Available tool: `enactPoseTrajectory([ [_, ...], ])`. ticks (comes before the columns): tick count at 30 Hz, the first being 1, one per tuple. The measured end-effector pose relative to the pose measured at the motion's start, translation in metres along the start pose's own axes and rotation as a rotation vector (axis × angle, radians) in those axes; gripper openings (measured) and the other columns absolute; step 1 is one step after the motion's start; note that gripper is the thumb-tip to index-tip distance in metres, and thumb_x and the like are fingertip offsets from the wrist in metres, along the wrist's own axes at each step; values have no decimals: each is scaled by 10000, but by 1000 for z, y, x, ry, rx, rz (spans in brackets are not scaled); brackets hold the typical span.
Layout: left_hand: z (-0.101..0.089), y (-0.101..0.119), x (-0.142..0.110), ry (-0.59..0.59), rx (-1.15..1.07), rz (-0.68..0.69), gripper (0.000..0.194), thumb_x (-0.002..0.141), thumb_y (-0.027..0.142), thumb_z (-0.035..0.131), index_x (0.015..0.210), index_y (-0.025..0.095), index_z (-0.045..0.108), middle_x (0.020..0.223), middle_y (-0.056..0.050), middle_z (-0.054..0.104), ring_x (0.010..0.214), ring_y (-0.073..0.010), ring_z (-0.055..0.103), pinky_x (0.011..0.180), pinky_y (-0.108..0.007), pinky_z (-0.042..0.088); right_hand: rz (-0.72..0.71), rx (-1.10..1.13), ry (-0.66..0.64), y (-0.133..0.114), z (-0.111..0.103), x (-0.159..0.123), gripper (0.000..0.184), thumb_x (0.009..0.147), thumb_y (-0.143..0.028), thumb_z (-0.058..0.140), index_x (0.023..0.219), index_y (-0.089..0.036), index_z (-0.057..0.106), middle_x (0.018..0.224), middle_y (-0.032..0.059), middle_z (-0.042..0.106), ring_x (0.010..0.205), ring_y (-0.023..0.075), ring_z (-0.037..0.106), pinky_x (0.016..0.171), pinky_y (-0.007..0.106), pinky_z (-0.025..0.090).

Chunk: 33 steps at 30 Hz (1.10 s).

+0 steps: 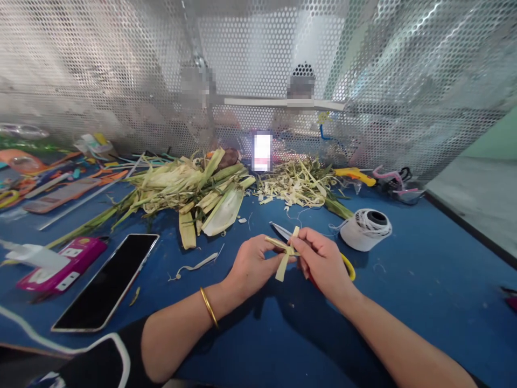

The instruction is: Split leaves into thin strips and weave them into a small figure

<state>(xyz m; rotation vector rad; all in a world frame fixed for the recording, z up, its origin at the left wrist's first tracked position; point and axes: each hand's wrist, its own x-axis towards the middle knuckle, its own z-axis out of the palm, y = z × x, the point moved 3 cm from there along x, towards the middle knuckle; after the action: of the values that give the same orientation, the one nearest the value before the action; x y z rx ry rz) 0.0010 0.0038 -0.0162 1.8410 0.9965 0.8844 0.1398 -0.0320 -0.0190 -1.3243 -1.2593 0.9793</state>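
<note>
Pale strips that look like dried corn husk [284,264] cross each other between my hands, held just above the blue table. My left hand [253,264], with a gold bangle at its wrist, pinches the crossing from the left. Closed on the same strips from the right is my right hand [323,261]. Beneath the right hand lie scissors [348,268]; a blade tip and part of a yellow handle show, and the hand hides the middle. A spool of white thread [361,237] stands just right of that hand.
Behind are a heap of husk leaves [181,180] and a pile of shredded scraps [293,183] before a perforated metal screen [258,54]. Left lie a phone [107,283] and a magenta power strip [67,264]. A yellow-handled tool [355,175] lies at back right.
</note>
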Motion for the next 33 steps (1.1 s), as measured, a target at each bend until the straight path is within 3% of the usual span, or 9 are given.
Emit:
enactPoseTrajectory([
  [4,1,4,-2,-46,-86,-6,143,733,294,691,771,161,725,778,-19,713,742,-165,631,688,-230,456,54,43,-26,0,4,0,285,827,-469,548,733,-204,500,400,-103,430,326,60,382,341,161,314],
  [8,-2,6,-3,-70,-51,-17,251,783,355,634,670,140,694,670,-22,685,641,-145,590,615,-225,424,56,72,-69,-1,6,0,336,818,-524,541,735,-204,484,452,-85,474,358,68,412,361,176,345],
  [13,-12,4,0,160,-138,-39,240,775,380,641,739,154,715,772,-37,702,736,-160,607,707,-243,444,31,136,-66,0,5,4,367,809,-553,543,785,-187,542,648,-41,555,425,59,459,445,206,415],
  [15,-11,3,0,191,-241,-43,227,771,380,646,773,167,726,848,-42,702,826,-171,609,770,-252,446,14,98,-124,0,9,4,332,775,-511,606,818,-183,584,715,-22,585,481,68,482,485,215,442],
  [20,4,1,-4,26,-555,-221,307,791,439,611,762,151,712,768,-43,667,717,-157,579,682,-266,459,-31,53,-211,3,19,2,278,729,-438,670,858,-193,653,715,-15,578,566,102,487,490,219,457],
  [23,9,1,-6,-37,-614,-252,342,776,465,623,858,146,714,796,-50,673,730,-162,580,689,-270,456,-53,0,-207,3,19,1,252,761,-437,633,799,-190,661,659,-17,546,544,106,475,470,219,436],
  [27,7,0,-4,17,-530,-255,386,733,481,648,946,163,690,855,-51,678,821,-165,585,704,-240,440,-48,-109,-71,5,8,4,256,811,-428,565,743,-185,605,603,-29,522,506,113,482,486,236,414],
  [30,5,-5,-2,113,-452,-333,377,713,519,633,833,162,636,739,-20,626,678,-129,552,591,-217,409,-49,-294,39,6,-2,8,285,858,-434,495,705,-199,546,549,-42,500,488,126,492,500,243,391],
  [33,3,-10,-2,181,-416,-377,386,725,556,592,707,174,536,605,31,513,533,-91,452,491,-200,332,-154,-610,53,-1,-8,11,304,893,-416,450,719,-207,588,646,5,611,608,165,560,577,260,396],
])
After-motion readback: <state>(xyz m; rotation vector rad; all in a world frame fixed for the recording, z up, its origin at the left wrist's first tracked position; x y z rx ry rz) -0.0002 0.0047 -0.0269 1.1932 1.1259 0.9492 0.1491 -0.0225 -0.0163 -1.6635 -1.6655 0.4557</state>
